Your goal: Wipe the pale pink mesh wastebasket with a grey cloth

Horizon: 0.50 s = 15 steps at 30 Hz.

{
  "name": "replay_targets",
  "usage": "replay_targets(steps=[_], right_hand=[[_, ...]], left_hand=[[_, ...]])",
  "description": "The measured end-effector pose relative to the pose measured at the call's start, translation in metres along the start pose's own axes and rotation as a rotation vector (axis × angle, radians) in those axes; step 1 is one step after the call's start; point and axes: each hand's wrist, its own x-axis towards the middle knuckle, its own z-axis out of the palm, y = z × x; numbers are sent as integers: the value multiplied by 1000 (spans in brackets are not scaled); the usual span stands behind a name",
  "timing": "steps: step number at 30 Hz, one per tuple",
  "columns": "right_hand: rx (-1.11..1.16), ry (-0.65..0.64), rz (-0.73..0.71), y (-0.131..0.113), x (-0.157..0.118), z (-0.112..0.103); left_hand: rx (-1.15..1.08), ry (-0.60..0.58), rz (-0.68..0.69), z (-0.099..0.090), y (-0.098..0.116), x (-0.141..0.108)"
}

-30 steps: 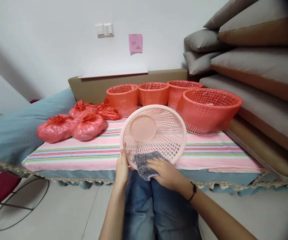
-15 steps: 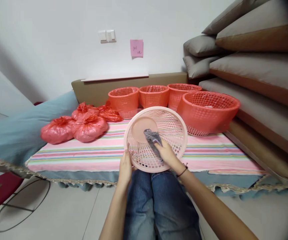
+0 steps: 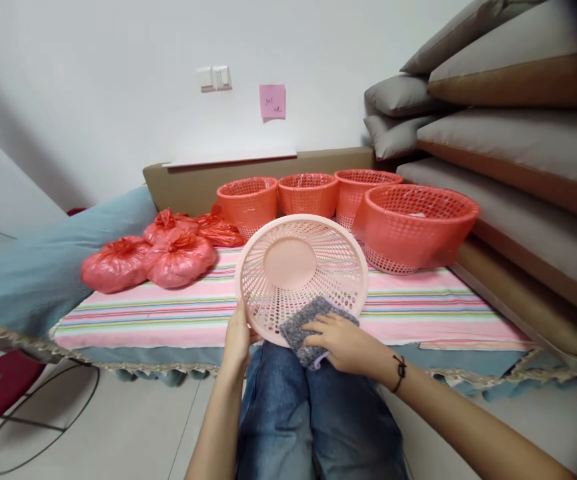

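A pale pink plastic basket with a lattice wall is tilted so its inside faces me, just above my knees. My left hand grips its rim at the lower left, some fingers hidden behind the wall. With my right hand I hold a grey fuzzy cleaning cloth with a lilac edge, pressed against the near rim at the lower right. The cloth lies unfolded under my fingers and overlaps the rim.
Several red lattice baskets stand along the back of the striped cloth. Tied red plastic bags sit at the left. Stacked grey-brown cushions rise on the right. A dark red stool is at the lower left.
My right hand has moved from inside the basket down to the near rim, and the cloth is spread flatter. The basket has shifted slightly left.
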Motion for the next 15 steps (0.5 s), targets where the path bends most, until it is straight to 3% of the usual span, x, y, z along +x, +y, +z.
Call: replay_targets(steps=[4,9,12,15], right_hand=[[-90,1,58,15,-19,-6],[0,45,198,6,-16,5],[298,227,349,-8,11,27],[747,550,432,-25,51,46]], left_hand=[[35,-31,29,-1,5,0],[47,-49,53,3,4,0],[40,-94,101,8,-3,-1],[76,-133,198,13,-10,-3]])
